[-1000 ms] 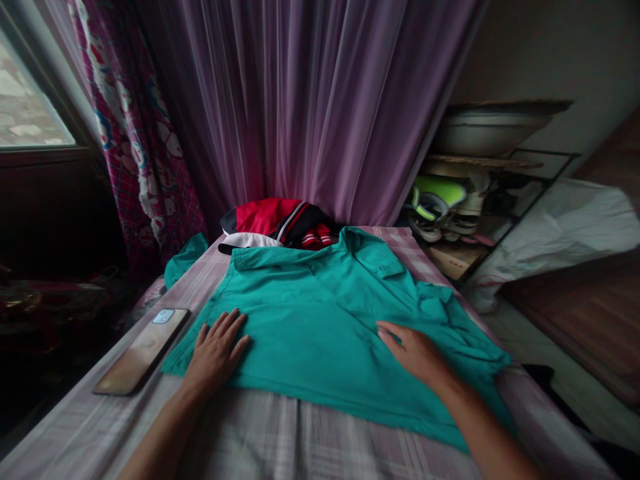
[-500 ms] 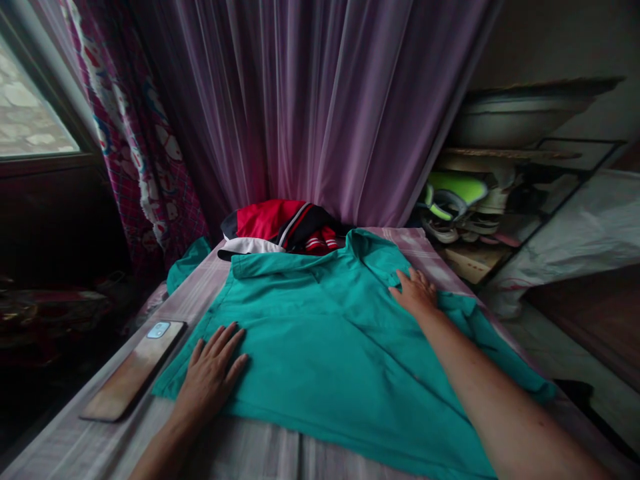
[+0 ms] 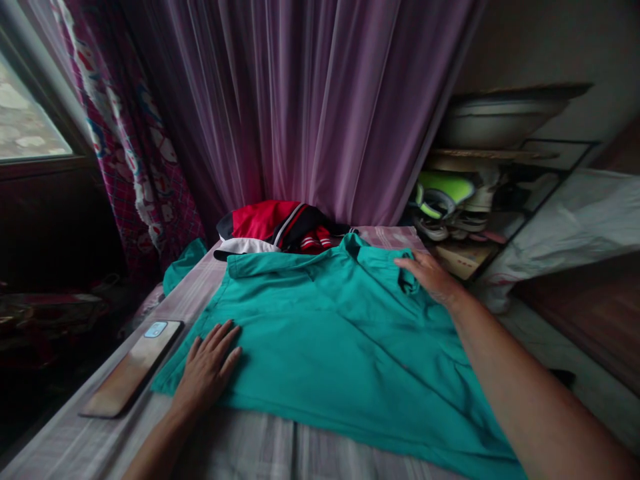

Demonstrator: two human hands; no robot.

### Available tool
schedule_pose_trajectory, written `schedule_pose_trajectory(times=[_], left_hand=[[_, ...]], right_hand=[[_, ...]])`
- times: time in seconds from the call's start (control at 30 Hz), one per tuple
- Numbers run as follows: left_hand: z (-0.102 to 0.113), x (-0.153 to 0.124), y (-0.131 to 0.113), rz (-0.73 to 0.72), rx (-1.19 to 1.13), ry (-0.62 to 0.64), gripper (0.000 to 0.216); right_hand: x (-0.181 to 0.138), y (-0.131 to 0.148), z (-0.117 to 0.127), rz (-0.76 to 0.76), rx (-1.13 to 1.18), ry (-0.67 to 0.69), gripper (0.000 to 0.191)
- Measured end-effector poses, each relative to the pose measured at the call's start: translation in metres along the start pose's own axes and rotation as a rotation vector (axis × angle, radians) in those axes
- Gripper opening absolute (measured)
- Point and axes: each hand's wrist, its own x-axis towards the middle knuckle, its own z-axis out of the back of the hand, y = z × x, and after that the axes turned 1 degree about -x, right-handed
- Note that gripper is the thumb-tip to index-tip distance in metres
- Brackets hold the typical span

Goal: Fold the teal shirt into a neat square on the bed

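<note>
Across the middle of a plaid-covered surface (image 3: 255, 447) lies our green garment (image 3: 305, 353), spread wide, its lower edge towards us; laid out that way, we judge, so that both our hands can reach its sides. Our right hand (image 3: 433, 275) is at the garment's far right, curved over a sleeve with thumb and fingers partly bent, as if to set that sleeve in place. Some of those fingers are hidden, so we cannot tell whether they pinch the fabric or only touch it. Our left hand (image 3: 213, 363) rests palm down near the left side, fingers extended and a little apart, gripping nothing; it seems to serve as a weight against slipping.

Beneath, the plaid cover shows soft creases along the near edge. A purple curtain (image 3: 300, 113) hangs in long folds behind the far end, with a patterned curtain (image 3: 145, 167) at its left. On the far right we see a dark rack (image 3: 563, 143) carrying a pale basin (image 3: 500, 123). Red and black clothing (image 3: 265, 220) is bunched at the far end, and a phone (image 3: 133, 373) lies just left of the garment, clear of the fabric.
</note>
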Motion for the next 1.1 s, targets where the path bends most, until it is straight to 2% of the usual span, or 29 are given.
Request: schedule_pose_trajectory(times=[0.07, 0.17, 0.27, 0.33, 0.37, 0.43, 0.5, 0.6, 0.67, 0.73, 0.83, 0.97, 1.1], left_hand=[[0.000, 0.001, 0.000, 0.006, -0.005, 0.002, 0.047], [0.000, 0.002, -0.001, 0.004, -0.015, -0.003, 0.047], [-0.002, 0.002, -0.001, 0.004, -0.021, -0.028, 0.046], [-0.002, 0.002, -0.001, 0.008, -0.024, -0.033, 0.046], [-0.002, 0.003, -0.001, 0.009, -0.026, -0.030, 0.046], [-0.001, 0.004, 0.000, 0.012, -0.034, -0.020, 0.046], [0.003, 0.010, 0.002, -0.002, -0.055, -0.008, 0.047], [0.017, 0.027, 0.007, -0.029, -0.088, -0.013, 0.053], [0.029, 0.046, 0.011, -0.035, -0.068, -0.051, 0.055], [0.040, 0.069, 0.013, -0.044, -0.001, -0.095, 0.054], [0.049, 0.103, 0.016, -0.047, 0.142, -0.108, 0.054], [0.048, 0.136, 0.019, -0.075, 0.281, -0.052, 0.061], [0.043, 0.157, 0.020, -0.160, 0.326, -0.013, 0.059]], right_hand=[[-0.021, 0.018, 0.003, -0.085, 0.178, 0.195, 0.031], [-0.051, 0.041, -0.001, -0.189, 0.236, 0.585, 0.035], [-0.074, 0.057, -0.012, -0.150, 0.187, 1.057, 0.045], [-0.080, 0.059, -0.021, -0.120, 0.211, 1.226, 0.062], [-0.080, 0.056, -0.025, -0.121, 0.242, 1.226, 0.070], [-0.072, 0.041, -0.030, -0.140, 0.270, 1.053, 0.074], [-0.058, 0.016, -0.031, -0.157, 0.174, 0.685, 0.063], [-0.038, -0.031, -0.027, -0.205, -0.191, 0.056, 0.041], [-0.033, -0.060, -0.024, -0.270, -0.379, -0.167, 0.036], [-0.037, -0.079, -0.024, -0.341, -0.419, -0.201, 0.044], [-0.052, -0.089, -0.029, -0.461, -0.210, -0.096, 0.053], [-0.067, -0.081, -0.037, -0.576, 0.178, 0.044, 0.042], [-0.072, -0.069, -0.040, -0.517, 0.407, 0.029, 0.029]])
